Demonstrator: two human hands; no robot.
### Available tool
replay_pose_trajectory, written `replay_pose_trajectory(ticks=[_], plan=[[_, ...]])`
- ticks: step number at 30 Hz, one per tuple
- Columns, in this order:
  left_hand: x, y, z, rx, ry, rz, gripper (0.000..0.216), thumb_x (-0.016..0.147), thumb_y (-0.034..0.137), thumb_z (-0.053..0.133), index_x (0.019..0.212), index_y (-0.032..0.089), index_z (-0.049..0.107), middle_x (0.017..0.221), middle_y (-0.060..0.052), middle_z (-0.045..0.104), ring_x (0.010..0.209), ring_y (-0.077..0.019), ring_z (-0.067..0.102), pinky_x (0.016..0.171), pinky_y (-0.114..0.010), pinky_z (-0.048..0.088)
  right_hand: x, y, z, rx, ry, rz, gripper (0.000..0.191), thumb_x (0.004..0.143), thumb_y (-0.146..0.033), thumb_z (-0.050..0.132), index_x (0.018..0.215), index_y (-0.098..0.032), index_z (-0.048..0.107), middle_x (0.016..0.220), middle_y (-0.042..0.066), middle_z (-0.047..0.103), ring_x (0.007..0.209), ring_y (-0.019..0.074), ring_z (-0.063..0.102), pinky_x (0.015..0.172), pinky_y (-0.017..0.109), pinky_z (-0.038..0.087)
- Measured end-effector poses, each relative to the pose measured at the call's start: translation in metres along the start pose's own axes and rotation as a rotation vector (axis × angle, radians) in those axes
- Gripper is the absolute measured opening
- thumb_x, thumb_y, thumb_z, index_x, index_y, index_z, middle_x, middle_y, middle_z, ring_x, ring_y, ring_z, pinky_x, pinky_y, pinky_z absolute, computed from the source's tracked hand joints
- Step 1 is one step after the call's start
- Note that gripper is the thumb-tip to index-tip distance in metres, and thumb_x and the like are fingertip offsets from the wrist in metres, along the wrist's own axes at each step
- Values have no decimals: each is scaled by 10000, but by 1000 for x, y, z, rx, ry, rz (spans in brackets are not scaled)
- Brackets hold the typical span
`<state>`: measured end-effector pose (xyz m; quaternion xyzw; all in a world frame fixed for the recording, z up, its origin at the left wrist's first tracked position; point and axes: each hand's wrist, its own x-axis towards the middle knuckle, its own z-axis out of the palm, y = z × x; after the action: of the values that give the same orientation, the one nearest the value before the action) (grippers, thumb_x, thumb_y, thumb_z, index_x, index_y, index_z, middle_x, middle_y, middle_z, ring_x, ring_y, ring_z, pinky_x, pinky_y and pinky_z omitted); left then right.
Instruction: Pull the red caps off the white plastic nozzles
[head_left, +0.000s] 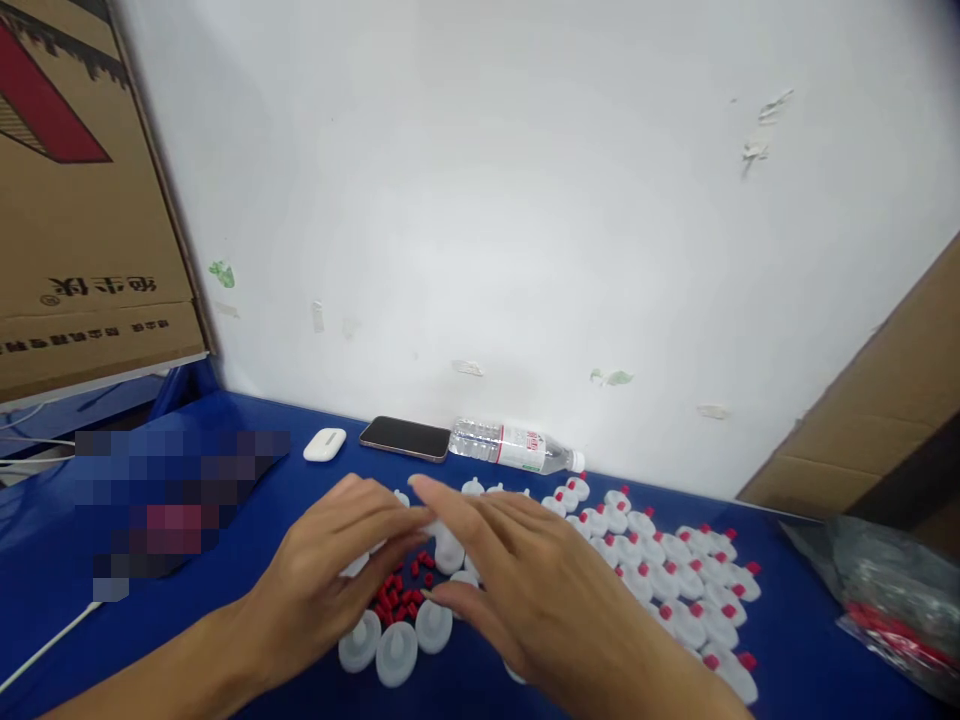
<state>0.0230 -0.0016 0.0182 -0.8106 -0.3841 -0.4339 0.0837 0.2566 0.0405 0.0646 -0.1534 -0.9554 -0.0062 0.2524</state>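
Blue cloth covers the desk (225,640) below a scuffed white wall, where small white plastic discs (396,655), each with a short stem, lie around a heap of red caps (397,597). Finished discs with red caps (675,580) spread to the right. The left hand (330,580) and right hand (525,580) meet over one piece; whether the fingers pinch it cannot be told. A phone (405,437), earbud case (324,443) and water bottle (517,447) line the wall.

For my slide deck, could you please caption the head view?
Two hands, left and right, hover over white plastic pieces and red caps on a blue table.
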Motion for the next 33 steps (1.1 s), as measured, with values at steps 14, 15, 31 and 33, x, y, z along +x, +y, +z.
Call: replay_pose_trajectory(ticks=[14, 15, 31, 33], plan=[[-11, -96, 5, 211, -248, -333, 310, 1080, 361, 476, 1139, 209, 739, 1125, -74, 740, 1034, -256, 642, 941, -433, 532, -4, 10, -1, -68, -51, 27, 469, 1036, -97, 412, 1491, -205, 388, 1457, 90, 590, 1233, 262, 623, 1011, 492, 535], [-12, -93, 7, 202, -257, -333, 318, 1084, 359, 461, 1157, 213, 734, 1140, -76, 736, 1047, -255, 644, 953, -435, 535, -4, 10, 0, -67, -51, 27, 460, 1036, -102, 414, 1483, -208, 400, 1456, 91, 590, 1237, 263, 619, 1011, 493, 535], [-13, -86, 6, 113, -261, -450, 410, 1112, 401, 336, 1366, 211, 595, 1117, -73, 732, 1067, -259, 666, 998, -461, 521, -8, 32, -5, -55, 83, 65, 317, 1033, -109, 456, 1302, -215, 584, 1271, 72, 685, 1152, 229, 633, 1011, 455, 491], [-11, -84, 3, 126, -237, -439, 401, 1105, 406, 342, 1313, 208, 622, 1103, -75, 728, 1047, -269, 651, 982, -472, 510, -8, 36, -10, -60, 124, 74, 293, 1027, -105, 460, 1259, -211, 603, 1216, 69, 702, 1105, 215, 642, 980, 428, 498]])
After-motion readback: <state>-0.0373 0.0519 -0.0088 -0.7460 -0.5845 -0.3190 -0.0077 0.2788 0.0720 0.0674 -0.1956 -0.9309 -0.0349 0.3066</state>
